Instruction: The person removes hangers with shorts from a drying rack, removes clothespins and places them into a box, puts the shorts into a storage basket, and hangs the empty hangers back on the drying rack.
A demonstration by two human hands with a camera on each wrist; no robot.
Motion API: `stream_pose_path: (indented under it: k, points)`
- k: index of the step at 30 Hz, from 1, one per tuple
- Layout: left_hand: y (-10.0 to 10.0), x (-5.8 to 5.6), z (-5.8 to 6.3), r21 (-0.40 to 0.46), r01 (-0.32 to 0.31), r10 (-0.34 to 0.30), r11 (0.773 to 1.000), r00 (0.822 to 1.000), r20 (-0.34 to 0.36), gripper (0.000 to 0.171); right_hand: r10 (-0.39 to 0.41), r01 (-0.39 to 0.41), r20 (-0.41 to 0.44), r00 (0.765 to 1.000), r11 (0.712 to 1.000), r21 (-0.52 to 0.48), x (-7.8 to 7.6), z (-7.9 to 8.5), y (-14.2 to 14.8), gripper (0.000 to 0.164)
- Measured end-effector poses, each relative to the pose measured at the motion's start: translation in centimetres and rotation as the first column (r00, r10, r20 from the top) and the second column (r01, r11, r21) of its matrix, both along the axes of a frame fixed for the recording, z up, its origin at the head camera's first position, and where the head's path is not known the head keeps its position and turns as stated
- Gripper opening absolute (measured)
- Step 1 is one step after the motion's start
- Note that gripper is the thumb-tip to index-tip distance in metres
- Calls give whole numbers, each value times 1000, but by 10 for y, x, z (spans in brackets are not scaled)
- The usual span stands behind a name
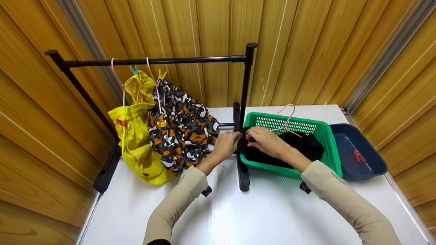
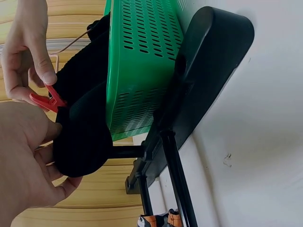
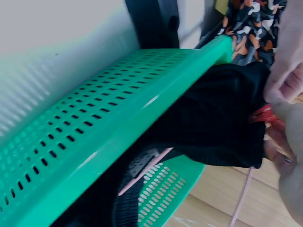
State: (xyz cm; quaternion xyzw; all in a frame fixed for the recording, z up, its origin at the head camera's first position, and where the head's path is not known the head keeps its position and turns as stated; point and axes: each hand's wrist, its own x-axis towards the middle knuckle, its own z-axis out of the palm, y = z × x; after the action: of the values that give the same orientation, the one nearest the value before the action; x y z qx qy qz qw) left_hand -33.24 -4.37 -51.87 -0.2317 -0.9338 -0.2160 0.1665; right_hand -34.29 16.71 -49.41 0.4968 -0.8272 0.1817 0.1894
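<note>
A black garment (image 1: 299, 146) lies partly in the green basket (image 1: 335, 149), one end raised over the basket's left rim. At that end my left hand (image 1: 226, 144) grips the cloth between thumb and fingers. My right hand (image 1: 269, 141) pinches a red clothespin (image 2: 49, 100), whose jaws meet the edge of the black cloth in the left wrist view. A pink hanger (image 3: 147, 170) runs along the garment, its hook rising above the basket's back rim. Whether the clothespin has also caught the hanger is hidden.
Left stands a black rack (image 1: 190, 60) holding yellow clothing (image 1: 139, 146) and a camouflage garment (image 1: 185, 126) on pink hangers with clothespins. Its right foot (image 1: 243, 177) sits beside the basket. A dark blue tray (image 1: 351, 136) at right holds another red clothespin (image 1: 358, 156).
</note>
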Motion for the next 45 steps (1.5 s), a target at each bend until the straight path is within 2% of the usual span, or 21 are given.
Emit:
stream_pose_path:
  k: [4,9,11,15,18,24,26,29,32,35,37,40,43,45]
  points:
    - [0,-2,0,7,-2,2,1000,1000,17,20,7,-11,-78,997,998,-57,-6,-5,-1,17]
    - [-2,-6,-1,21,-21,20,1000,999,49,20,-78,59,-129,989,987,-148,-5,2,-7,13]
    - [-3,-9,-1,29,-35,33,999,997,76,20,-122,105,-107,987,984,-147,-4,9,-9,12]
    - [-5,-13,-2,33,-57,53,998,993,104,20,-192,191,3,981,976,-103,-3,19,-2,15]
    - [-5,-14,-2,35,-62,58,997,993,104,20,-236,237,20,972,967,-93,-6,16,12,20]
    - [-6,-15,-1,38,-64,60,997,992,108,21,-317,298,-125,940,943,-150,-18,5,56,35]
    - [-6,-16,-1,37,-63,59,997,992,108,21,-358,331,-144,923,926,-184,-23,6,75,37]
    - [-6,-17,-1,32,-59,55,998,993,108,21,-439,397,-130,889,880,-259,-32,9,107,30]
    - [-5,-17,-2,38,-53,48,998,993,106,21,-534,488,-65,843,811,-323,-39,12,143,24]
    - [-3,-16,-5,49,-47,43,998,995,92,21,-632,598,38,774,709,-374,-40,13,180,24]
    - [-2,-13,-6,60,-45,40,997,996,81,20,-693,682,132,708,623,-384,-38,12,203,26]
    - [-1,-10,-9,64,-42,38,997,998,58,20,-768,798,249,590,505,-329,-32,5,234,24]
    - [0,-6,-10,67,-36,34,997,999,41,19,-818,874,308,485,444,-196,-24,-10,260,25]
    - [-1,-4,-10,68,-36,33,997,999,39,19,-835,898,337,434,431,-90,-19,-22,272,27]
